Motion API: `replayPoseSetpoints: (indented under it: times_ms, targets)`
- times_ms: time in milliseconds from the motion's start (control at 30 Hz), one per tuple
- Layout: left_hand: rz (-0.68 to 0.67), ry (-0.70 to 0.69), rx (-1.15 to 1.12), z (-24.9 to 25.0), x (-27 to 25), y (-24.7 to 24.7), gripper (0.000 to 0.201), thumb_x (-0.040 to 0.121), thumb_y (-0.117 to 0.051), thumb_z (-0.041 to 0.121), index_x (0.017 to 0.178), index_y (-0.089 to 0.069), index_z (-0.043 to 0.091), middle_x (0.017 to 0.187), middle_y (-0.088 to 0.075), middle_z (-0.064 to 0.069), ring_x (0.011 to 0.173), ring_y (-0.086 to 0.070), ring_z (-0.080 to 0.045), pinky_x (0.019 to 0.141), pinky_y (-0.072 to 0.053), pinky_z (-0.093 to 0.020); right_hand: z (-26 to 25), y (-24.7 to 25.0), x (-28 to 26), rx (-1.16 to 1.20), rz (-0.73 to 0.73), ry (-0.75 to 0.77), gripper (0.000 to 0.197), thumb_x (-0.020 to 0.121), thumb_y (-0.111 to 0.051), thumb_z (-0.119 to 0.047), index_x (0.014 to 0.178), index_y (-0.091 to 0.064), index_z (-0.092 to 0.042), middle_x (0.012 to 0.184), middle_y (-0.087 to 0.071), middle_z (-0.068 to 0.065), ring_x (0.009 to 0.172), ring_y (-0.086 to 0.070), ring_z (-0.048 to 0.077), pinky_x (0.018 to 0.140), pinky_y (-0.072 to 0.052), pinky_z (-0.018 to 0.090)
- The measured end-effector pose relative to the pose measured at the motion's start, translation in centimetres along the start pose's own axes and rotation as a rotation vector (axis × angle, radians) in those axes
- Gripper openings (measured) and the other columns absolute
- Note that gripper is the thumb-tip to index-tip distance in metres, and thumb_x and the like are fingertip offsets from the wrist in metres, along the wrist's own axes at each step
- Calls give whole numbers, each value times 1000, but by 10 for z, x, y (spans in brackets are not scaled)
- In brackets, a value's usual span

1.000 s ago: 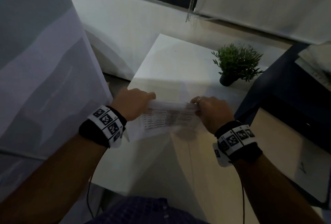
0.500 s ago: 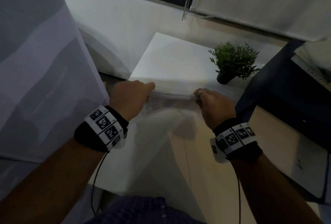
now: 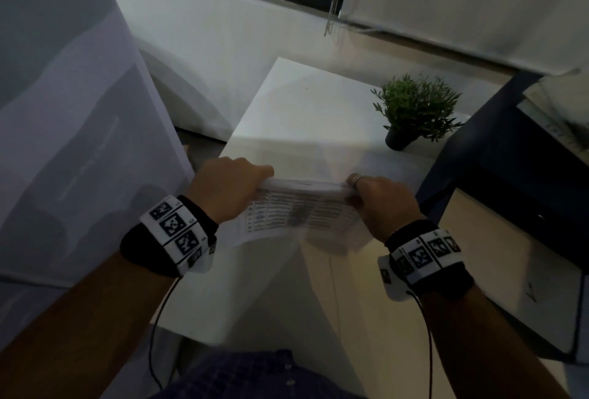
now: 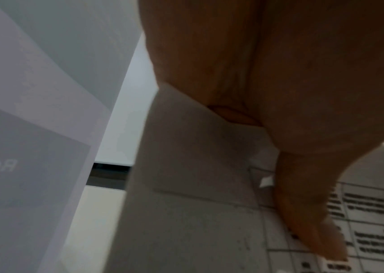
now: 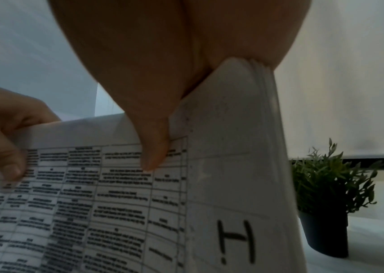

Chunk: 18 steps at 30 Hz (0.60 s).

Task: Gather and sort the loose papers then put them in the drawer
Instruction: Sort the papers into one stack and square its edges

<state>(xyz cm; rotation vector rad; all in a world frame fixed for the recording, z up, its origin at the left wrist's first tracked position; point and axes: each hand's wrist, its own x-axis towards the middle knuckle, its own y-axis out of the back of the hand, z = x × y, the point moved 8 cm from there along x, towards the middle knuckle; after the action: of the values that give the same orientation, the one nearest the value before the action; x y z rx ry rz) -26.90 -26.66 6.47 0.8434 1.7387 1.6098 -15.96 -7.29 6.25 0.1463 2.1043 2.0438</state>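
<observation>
- Above the white table (image 3: pixel 287 105), a stack of papers (image 3: pixel 302 210) is held upright between both hands, its lower edge hanging toward the tabletop; whether that edge touches the surface cannot be told, as the sheets are blurred there.
- At the stack's top left corner, the left hand (image 3: pixel 223 188) is curled closed around the sheets, with the thumb laid across the printed face, as seen in the left wrist view (image 4: pixel 303 212).
- At the top right corner, the right hand (image 3: pixel 382 201) is likewise clamped on the sheets, fingers behind and thumb (image 5: pixel 153 147) pressed on the front; a ring (image 3: pixel 357 178) is worn on one finger.
- A printed table of text is carried on the front sheet, and a large handwritten "H" (image 5: pixel 235 240) is seen on its right margin.
- Several sheet edges are shown bunched under the right palm in the right wrist view.
- A small potted plant (image 3: pixel 414 111) is placed on the far right part of the table, well apart from the papers.
- A dark blue chair (image 3: pixel 510 150) is seen to the right of the table.
</observation>
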Motion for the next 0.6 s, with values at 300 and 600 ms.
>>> replayPoseSetpoints:
  times_ms: [300, 600]
  targets:
    - [-141, -10, -44, 8, 5, -25, 30, 87, -63, 41, 108, -47, 26, 92, -65, -8, 80, -66, -32, 61, -48, -35, -20, -20, -11, -148, 182, -9, 71, 85, -63, -30, 147, -31, -18, 154, -32, 7, 140, -31, 36, 105, -29, 61]
    - [-142, -34, -86, 13, 12, -25, 33, 86, -59, 53, 105, -47, 28, 93, -65, -4, 79, -66, -29, 61, -47, -33, -22, -26, -14, -104, 177, -65, 88, 82, -55, -39, 153, -11, -14, 162, -13, 8, 149, -7, 35, 114, 2, 65]
